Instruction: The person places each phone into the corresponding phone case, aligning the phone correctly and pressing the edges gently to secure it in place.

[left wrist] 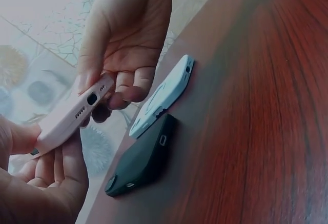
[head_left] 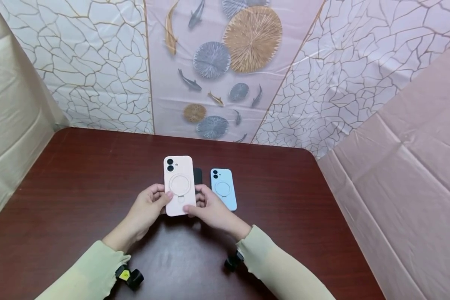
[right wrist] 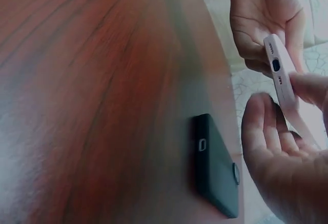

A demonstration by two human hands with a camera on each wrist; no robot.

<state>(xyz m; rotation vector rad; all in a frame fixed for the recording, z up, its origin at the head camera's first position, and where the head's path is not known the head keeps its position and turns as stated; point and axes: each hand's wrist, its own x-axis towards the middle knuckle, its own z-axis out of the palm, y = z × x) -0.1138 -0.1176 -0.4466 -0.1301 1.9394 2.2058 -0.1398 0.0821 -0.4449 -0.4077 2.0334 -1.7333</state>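
Note:
Both hands hold up a pale pink phone case, upright with its back toward the head camera. Two dark lens circles and a round ring stand show on that back. At its left edge my left hand grips it, thumb on the back and fingers behind. My right hand pinches the lower right edge, thumb near the bottom corner. The charging-port cutout faces the wrist cameras. I cannot tell whether a phone is inside.
A black phone or case lies on the dark red wood table, mostly hidden behind the pink one in the head view. To the right lies a light blue one with a ring. Patterned cloth hangs behind the table.

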